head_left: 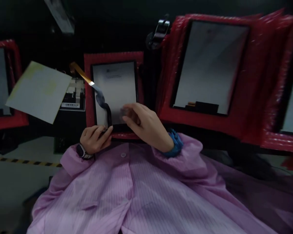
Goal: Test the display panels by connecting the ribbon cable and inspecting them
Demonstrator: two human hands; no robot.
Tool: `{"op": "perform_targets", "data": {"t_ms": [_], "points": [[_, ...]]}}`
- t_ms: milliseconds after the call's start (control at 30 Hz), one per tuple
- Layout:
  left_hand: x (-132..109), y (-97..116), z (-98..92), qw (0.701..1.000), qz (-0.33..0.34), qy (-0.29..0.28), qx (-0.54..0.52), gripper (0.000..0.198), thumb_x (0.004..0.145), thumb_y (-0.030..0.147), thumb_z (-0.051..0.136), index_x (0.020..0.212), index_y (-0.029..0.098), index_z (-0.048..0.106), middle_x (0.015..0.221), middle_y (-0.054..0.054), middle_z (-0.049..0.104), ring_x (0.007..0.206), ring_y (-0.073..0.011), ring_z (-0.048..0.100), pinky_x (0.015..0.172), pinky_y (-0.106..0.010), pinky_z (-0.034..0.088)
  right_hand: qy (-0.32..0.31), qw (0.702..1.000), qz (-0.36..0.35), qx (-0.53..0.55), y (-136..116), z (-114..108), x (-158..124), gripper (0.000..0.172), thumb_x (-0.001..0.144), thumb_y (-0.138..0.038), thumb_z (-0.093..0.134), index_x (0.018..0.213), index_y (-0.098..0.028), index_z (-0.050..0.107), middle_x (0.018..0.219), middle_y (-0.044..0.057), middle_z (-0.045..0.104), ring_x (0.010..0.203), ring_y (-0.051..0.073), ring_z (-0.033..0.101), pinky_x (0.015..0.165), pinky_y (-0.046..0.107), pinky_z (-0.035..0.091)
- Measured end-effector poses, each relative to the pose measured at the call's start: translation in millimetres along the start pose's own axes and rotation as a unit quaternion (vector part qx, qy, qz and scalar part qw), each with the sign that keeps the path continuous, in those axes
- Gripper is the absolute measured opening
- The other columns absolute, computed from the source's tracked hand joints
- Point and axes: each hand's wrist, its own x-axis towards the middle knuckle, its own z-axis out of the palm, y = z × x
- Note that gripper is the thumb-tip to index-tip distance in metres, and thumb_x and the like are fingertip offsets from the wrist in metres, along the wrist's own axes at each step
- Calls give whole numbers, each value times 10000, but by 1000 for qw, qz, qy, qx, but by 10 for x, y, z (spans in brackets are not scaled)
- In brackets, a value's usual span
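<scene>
In front of me a flat display panel point(119, 81) with a white face lies on a red padded sheet point(113, 57). A narrow flex cable point(99, 95) runs over its left side, orange at the far end and black near me. My left hand point(95, 138) is closed at the cable's black near end, by the panel's lower edge. Over the panel's lower right my right hand point(146, 125) is held with thumb and fingers curled together. A small greyish thing point(123, 112) shows at its fingertips, too blurred to name.
At left a yellowish-white square sheet point(40, 91) partly covers a dark board with a label point(70, 105). Another panel point(210, 68) rests on stacked red bubble wrap point(249, 97) at right. A tape roll in a dispenser point(158, 34) stands behind. More panels lie at both sides.
</scene>
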Motion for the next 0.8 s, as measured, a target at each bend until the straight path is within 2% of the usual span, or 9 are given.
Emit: {"op": "perform_targets", "data": {"t_ms": [100, 167, 267, 400, 467, 567, 667, 800], "points": [[27, 13, -16, 999, -44, -5, -12, 304, 847, 306, 683, 1128, 206, 742, 879, -61, 731, 809, -198, 634, 753, -324, 480, 88, 991, 40, -94, 6, 17, -287, 238, 977, -273, 516, 1160, -149, 603, 1008, 103, 651, 933, 233, 585, 877, 393, 507], [5, 7, -15, 998, -56, 1, -18, 341, 853, 295, 678, 1181, 215, 726, 893, -58, 735, 818, -194, 641, 763, -319, 482, 126, 981, 65, -131, 32, 90, -433, 308, 979, -289, 503, 1233, -133, 583, 1071, 131, 641, 996, 266, 576, 923, 442, 506], [-58, -18, -21, 998, -47, 20, -42, 385, 866, 258, 652, 1247, 228, 695, 933, -54, 754, 821, -174, 671, 759, -295, 491, 146, 977, 85, -131, 71, 238, -552, 440, 980, -314, 496, 1367, -106, 506, 1185, 165, 613, 1088, 292, 554, 975, 479, 500], [-111, 0, -45, 997, -62, 13, -40, 335, 860, 216, 634, 1184, 201, 719, 978, -82, 772, 812, -184, 699, 768, -312, 506, 176, 973, 94, -119, 68, 426, -603, 508, 987, -326, 471, 1456, -132, 443, 1285, 169, 588, 1165, 302, 529, 1024, 506, 477], [-104, 48, -54, 996, -87, -1, -23, 288, 872, 233, 616, 1130, 207, 741, 990, -87, 774, 819, -193, 706, 771, -327, 511, 182, 969, 101, -131, 48, 495, -606, 524, 985, -334, 465, 1470, -136, 443, 1311, 174, 574, 1174, 312, 519, 1036, 526, 464], [-57, 152, -59, 992, -127, -14, -3, 247, 891, 243, 599, 1078, 203, 755, 1003, -82, 773, 836, -199, 704, 790, -340, 519, 174, 964, 129, -155, 33, 538, -570, 562, 978, -386, 467, 1444, -74, 490, 1280, 211, 556, 1136, 333, 517, 1019, 544, 471], [-4, 262, -64, 984, -180, -14, -6, 211, 883, 214, 628, 1050, 178, 751, 1015, -80, 767, 851, -206, 692, 813, -344, 528, 162, 961, 161, -156, 57, 505, -488, 583, 966, -445, 478, 1374, -37, 563, 1185, 214, 563, 1095, 346, 538, 972, 522, 501], [31, 365, -89, 975, -222, -3, -6, 247, 902, 179, 606, 1122, 180, 717, 1053, -84, 757, 921, -208, 704, 857, -329, 541, 153, 971, 160, -89, 134, 406, -386, 536, 936, -466, 522, 1299, -83, 614, 1144, 177, 575, 1051, 312, 587, 921, 463, 534]]}}
